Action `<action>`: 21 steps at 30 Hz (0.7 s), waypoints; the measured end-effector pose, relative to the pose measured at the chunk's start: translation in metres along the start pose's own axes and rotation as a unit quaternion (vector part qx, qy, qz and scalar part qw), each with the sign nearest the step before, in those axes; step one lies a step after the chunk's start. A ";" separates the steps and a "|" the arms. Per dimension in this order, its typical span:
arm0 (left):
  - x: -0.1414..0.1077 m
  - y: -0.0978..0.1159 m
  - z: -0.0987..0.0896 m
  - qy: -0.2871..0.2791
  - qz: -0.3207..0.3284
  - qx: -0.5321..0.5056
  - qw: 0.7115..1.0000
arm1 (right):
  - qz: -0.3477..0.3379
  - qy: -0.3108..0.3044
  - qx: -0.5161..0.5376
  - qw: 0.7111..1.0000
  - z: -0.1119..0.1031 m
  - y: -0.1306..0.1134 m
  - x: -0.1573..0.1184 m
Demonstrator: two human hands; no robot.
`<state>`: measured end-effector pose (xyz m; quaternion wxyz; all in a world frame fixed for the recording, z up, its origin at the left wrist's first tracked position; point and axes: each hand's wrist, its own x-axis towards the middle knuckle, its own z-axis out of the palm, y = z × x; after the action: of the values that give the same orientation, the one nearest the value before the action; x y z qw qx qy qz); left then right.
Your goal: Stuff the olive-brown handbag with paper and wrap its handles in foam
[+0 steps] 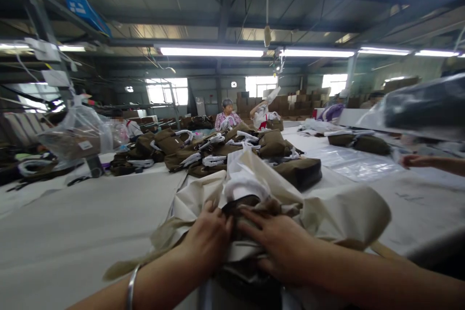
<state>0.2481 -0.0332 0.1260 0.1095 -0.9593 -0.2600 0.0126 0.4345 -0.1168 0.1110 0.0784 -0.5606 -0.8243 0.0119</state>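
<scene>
Cream cloth bag [337, 213] lay soft, light and floppy.
Left hand [209, 240] and right hand [279, 244] pinched its gathered mouth, the likeliest hold.

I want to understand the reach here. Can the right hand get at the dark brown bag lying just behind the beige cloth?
Probably yes. The right hand rests on the beige cloth, and the dark brown bag lies just beyond it on the table, with only the bunched cloth between them.

both hands [247, 242] gripping beige bag [327, 213], table [72, 232]

Brown bags [203, 147] with white straps lie heaped mid-table [72, 232]; clear plastic sheets [358, 167] lie toward the right edge.
</scene>
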 end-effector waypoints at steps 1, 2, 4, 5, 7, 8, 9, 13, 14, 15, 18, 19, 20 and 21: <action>-0.001 0.001 -0.004 -0.012 -0.014 0.010 1.000 | 0.026 -0.019 -0.006 0.999 -0.005 0.004 -0.004; -0.001 0.002 -0.007 -0.025 -0.025 0.014 0.999 | 0.056 -0.028 -0.005 0.998 -0.011 0.007 -0.009; -0.001 0.005 -0.012 -0.045 -0.035 0.013 0.998 | 0.101 -0.052 0.013 0.993 -0.023 0.010 -0.017; -0.001 0.007 -0.013 -0.055 -0.033 0.013 0.998 | 0.108 -0.072 0.032 0.991 -0.029 0.010 -0.021; 0.003 0.010 -0.013 -0.072 -0.029 0.018 0.997 | 0.100 -0.115 0.084 0.985 -0.041 0.009 -0.026; 0.005 0.010 -0.012 -0.077 -0.028 0.019 0.996 | 0.091 -0.122 0.108 0.982 -0.045 0.007 -0.028; 0.007 0.010 -0.011 -0.078 -0.029 0.018 0.996 | 0.076 -0.115 0.120 0.983 -0.048 0.006 -0.029; 0.009 0.003 -0.005 -0.056 -0.032 0.004 0.998 | 0.017 -0.045 0.058 0.997 -0.038 0.009 -0.027; 0.006 0.001 -0.004 -0.037 -0.024 -0.002 0.999 | 0.014 -0.045 0.033 0.998 -0.032 0.012 -0.026; 0.002 -0.002 -0.004 -0.013 -0.013 -0.006 1.000 | 0.018 -0.046 0.012 0.999 -0.025 0.015 -0.024; -0.015 -0.008 -0.008 0.052 -0.017 0.007 0.998 | 0.033 -0.040 -0.044 0.998 -0.010 0.023 -0.018; -0.021 -0.009 -0.011 0.052 -0.031 0.015 0.998 | 0.028 -0.033 -0.061 0.997 -0.006 0.025 -0.015; -0.026 -0.010 -0.013 0.039 -0.052 0.017 0.998 | 0.016 -0.026 -0.076 0.997 -0.003 0.026 -0.013; -0.030 -0.011 -0.016 0.015 -0.072 0.011 0.997 | -0.004 -0.018 -0.090 0.996 0.000 0.027 -0.010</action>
<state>0.2179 -0.0422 0.1428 0.1241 -0.9369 -0.3267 -0.0071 0.4630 -0.1166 0.1071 0.0128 -0.5615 -0.8257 -0.0532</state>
